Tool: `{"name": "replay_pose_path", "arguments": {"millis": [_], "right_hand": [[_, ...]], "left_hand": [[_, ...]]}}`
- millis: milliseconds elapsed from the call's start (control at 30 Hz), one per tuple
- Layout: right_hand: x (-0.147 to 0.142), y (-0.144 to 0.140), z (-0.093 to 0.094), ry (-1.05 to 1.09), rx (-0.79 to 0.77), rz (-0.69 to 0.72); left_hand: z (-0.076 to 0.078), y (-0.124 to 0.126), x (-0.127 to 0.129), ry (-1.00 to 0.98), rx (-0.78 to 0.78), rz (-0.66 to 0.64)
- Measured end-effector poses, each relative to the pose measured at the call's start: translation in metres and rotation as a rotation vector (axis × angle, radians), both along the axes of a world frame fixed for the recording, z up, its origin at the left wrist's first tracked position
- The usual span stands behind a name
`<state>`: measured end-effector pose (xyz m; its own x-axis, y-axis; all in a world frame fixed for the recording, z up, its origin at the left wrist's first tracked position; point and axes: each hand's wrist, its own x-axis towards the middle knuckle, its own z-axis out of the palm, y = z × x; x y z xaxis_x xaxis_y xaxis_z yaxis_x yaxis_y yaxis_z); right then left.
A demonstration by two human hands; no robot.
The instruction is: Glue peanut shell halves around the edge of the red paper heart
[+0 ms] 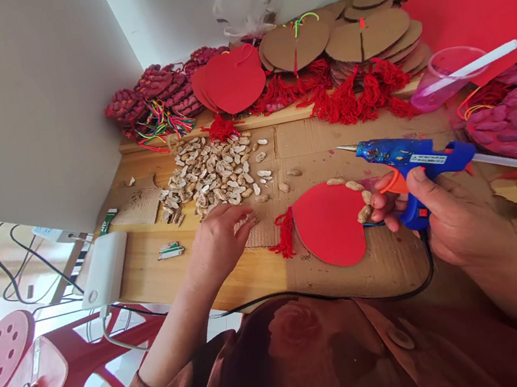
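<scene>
Blue plastic glue gun point(413, 159), red heart-shaped card point(329, 224)

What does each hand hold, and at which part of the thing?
The right hand holds the blue plastic glue gun by its handle, one finger at the orange trigger. The left hand rests at the pile of peanut shells; a hold cannot be told.
</scene>
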<state>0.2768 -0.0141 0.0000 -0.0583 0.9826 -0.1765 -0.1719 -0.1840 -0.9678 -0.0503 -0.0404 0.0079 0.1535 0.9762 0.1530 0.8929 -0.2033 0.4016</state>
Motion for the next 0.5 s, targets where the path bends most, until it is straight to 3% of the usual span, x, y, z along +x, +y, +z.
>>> {"name": "replay_pose_path", "arguments": {"millis": [133,500], "right_hand": [[0.000,-0.001,0.002,-0.001,0.015,0.018],[0.003,-0.002,0.001,0.025,0.003,-0.008]], "left_hand": [[0.001,0.002,0.000,0.009,-0.051,-0.015],[0.008,0.011,0.013,0.280,-0.152,-0.109]]}}
